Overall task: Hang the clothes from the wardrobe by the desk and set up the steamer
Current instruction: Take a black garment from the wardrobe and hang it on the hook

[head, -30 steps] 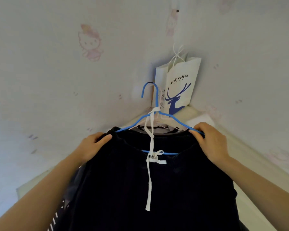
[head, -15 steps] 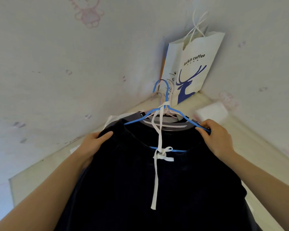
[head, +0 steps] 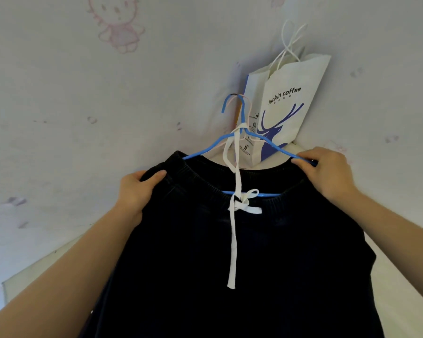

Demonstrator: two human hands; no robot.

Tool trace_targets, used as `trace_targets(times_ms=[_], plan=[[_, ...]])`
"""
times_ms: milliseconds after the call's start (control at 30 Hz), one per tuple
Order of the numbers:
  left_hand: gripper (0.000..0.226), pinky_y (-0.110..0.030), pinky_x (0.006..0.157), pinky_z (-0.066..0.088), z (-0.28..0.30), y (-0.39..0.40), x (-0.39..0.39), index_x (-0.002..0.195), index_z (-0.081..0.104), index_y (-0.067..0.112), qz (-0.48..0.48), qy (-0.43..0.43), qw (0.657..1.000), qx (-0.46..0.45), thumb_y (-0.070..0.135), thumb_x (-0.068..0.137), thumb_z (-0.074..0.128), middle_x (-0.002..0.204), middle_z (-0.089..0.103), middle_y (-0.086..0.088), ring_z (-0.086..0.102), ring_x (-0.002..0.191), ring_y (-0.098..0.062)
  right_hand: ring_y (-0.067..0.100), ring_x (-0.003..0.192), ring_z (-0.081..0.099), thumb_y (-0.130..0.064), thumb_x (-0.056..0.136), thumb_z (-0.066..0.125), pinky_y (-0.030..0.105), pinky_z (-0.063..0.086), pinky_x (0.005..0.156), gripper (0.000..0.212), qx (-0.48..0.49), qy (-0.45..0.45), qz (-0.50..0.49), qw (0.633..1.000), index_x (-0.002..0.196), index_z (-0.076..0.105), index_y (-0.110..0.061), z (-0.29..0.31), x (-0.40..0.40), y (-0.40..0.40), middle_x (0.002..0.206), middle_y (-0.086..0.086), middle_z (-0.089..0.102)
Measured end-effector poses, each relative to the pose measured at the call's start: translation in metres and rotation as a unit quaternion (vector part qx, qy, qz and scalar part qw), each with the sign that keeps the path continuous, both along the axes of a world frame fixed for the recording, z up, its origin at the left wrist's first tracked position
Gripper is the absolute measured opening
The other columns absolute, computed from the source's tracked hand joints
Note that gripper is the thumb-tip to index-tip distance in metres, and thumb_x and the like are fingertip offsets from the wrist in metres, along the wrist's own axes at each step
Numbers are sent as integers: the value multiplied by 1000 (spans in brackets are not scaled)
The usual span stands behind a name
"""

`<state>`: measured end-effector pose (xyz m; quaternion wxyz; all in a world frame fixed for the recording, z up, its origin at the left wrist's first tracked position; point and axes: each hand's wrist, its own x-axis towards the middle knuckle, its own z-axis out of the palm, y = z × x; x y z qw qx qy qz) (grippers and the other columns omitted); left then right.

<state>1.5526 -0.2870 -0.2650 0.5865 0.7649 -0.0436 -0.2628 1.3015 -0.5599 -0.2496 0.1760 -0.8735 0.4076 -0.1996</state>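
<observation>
A: Dark fabric fills the near view. So how far along is it?

B: Early, I'd judge. The dark garment [head: 230, 252] sits on a blue hanger [head: 252, 137], held up toward the corner of the walls. The left hand [head: 137, 191] grips the garment's left shoulder; the right hand [head: 327, 172] pinches the hanger's right end.

A: Is the hook on anything?

B: I can't tell; it may be free. A white paper bag [head: 286, 106] stands behind it. No steamer in sight, so that step seems left.
</observation>
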Motion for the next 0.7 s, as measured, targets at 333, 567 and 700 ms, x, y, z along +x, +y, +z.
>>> trace_targets(times_ms=[333,567,700], plan=[[24,-41,93,45,-74,-12,12,112,63,12,-38,-255,944,205,20,89,62,114,63,-9,58,104,-29,24,83,57,-37,93,57,32,41,66,21,29,76,-6,997,96,66,-18,-79,13,-6,90,2,66],[64,-53,117,12,-108,-23,-51,148,35,29,-294,-498,750,322,58,91,28,157,28,-1,17,147,-29,27,80,57,-35,93,56,33,40,65,20,48,78,4,996,96,61,-16,-110,13,-6,87,2,63],[68,-61,115,1,-126,-31,-61,152,17,37,-312,-504,721,359,66,91,19,161,14,2,-8,148,-32,24,80,58,-36,94,56,32,39,66,18,26,63,6,998,96,62,-19,-109,14,-12,88,-1,64]])
